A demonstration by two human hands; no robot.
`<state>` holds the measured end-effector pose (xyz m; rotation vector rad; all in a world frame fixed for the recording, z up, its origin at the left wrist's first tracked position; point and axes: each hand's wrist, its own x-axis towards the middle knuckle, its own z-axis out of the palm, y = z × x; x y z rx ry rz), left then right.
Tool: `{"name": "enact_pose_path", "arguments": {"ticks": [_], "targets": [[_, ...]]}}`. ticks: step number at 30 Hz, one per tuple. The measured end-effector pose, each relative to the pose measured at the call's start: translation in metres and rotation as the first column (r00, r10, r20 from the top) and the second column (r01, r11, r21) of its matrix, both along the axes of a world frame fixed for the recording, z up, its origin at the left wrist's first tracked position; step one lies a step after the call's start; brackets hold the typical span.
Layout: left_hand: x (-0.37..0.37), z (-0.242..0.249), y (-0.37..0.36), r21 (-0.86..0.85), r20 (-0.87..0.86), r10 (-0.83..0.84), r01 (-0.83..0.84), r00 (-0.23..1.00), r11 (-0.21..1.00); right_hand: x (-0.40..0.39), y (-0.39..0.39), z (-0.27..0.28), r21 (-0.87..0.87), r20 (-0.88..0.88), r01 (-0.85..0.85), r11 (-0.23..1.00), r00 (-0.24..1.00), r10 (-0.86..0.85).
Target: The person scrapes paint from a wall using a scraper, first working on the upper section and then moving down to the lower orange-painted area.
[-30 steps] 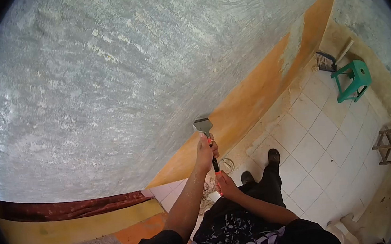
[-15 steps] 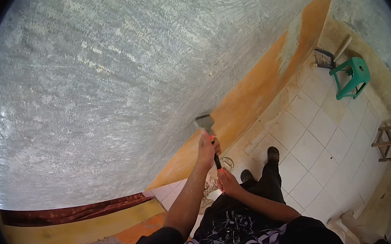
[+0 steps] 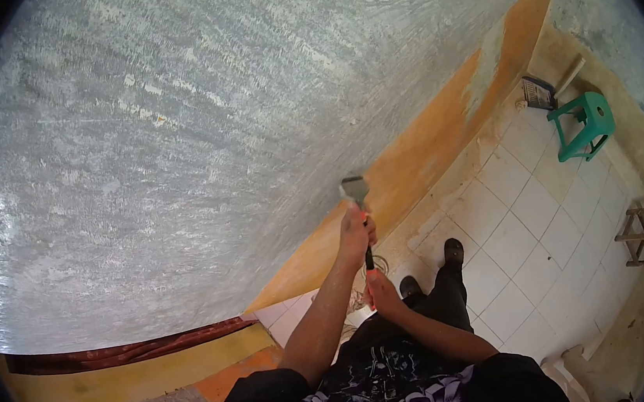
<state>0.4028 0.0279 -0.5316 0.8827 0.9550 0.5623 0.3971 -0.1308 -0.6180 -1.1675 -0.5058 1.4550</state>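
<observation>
A long-handled scraper with a black and red handle has its wide blade at the wall, near the border between the grey surface and the orange band. My left hand is closed round the upper handle, just below the blade. Lower down, my right hand grips the end of the same handle, in front of my body.
A green stool stands on the tiled floor at the right, beside a dark tray. A small wooden stool is at the far right. Cable-like coils lie near my feet.
The scraper and both hands have shifted to the right, and the blade is slightly higher along the border of the orange band. The view has moved a little.
</observation>
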Motion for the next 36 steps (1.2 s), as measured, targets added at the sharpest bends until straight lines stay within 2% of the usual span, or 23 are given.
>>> {"name": "enact_pose_path", "arguments": {"ticks": [3, 4, 7, 9, 11, 12, 17, 21, 24, 27, 28, 34, 36], "targets": [[0.002, 0.011, 0.0, 0.054, -0.037, 0.004, -0.002, 0.999, 0.999, 0.003, 0.004, 0.013, 0.049, -0.063, 0.047, 0.998, 0.997, -0.044], [-0.007, 0.009, -0.002, 0.023, -0.02, 0.015, -0.015, 1.0, 1.0, -0.004, -0.001, 0.008, 0.06, -0.041, 0.007, 0.998, 0.999, -0.004], [-0.035, -0.004, -0.009, -0.044, 0.017, 0.043, -0.042, 0.999, 0.998, -0.017, -0.016, 0.008, 0.026, -0.117, -0.127, 0.992, 0.985, 0.129], [-0.041, -0.008, -0.014, -0.068, 0.029, 0.067, -0.065, 0.997, 0.996, -0.018, -0.02, 0.004, -0.001, -0.047, -0.118, 0.993, 0.992, 0.118], [-0.037, -0.008, -0.02, -0.01, 0.022, 0.084, -0.084, 0.996, 0.996, -0.016, -0.019, -0.008, -0.005, 0.014, -0.074, 0.997, 0.997, 0.074], [-0.032, -0.008, -0.02, 0.023, 0.022, 0.094, -0.094, 0.995, 0.995, -0.014, -0.017, -0.009, 0.034, 0.135, -0.053, 0.998, 0.99, 0.048], [-0.043, -0.006, -0.02, 0.021, -0.015, 0.092, -0.092, 0.996, 0.996, -0.025, -0.019, -0.002, -0.002, -0.016, -0.069, 0.998, 0.998, 0.069], [-0.031, -0.008, -0.015, 0.035, -0.057, 0.068, -0.067, 0.996, 0.997, -0.021, -0.015, -0.007, 0.001, -0.063, -0.063, 0.998, 0.996, 0.063], [-0.03, -0.009, -0.014, 0.011, -0.025, 0.074, -0.073, 0.997, 0.997, -0.016, -0.014, 0.0, -0.052, -0.145, -0.044, 0.998, 0.989, 0.036], [-0.04, 0.0, -0.017, -0.028, -0.016, 0.082, -0.083, 0.996, 0.996, -0.022, -0.018, 0.007, -0.024, -0.059, -0.075, 0.997, 0.996, 0.073], [-0.037, 0.003, -0.016, -0.021, -0.019, 0.07, -0.071, 0.997, 0.997, -0.021, -0.017, 0.008, -0.027, -0.129, -0.072, 0.997, 0.989, 0.068], [0.001, -0.001, -0.004, 0.025, -0.054, 0.049, -0.048, 0.997, 0.999, -0.007, -0.005, 0.01, -0.032, -0.155, 0.048, 0.998, 0.987, -0.052], [-0.012, -0.005, -0.009, -0.017, -0.033, 0.083, -0.084, 0.996, 0.996, -0.008, -0.007, 0.009, -0.008, -0.143, 0.019, 1.0, 0.989, -0.02]]}}
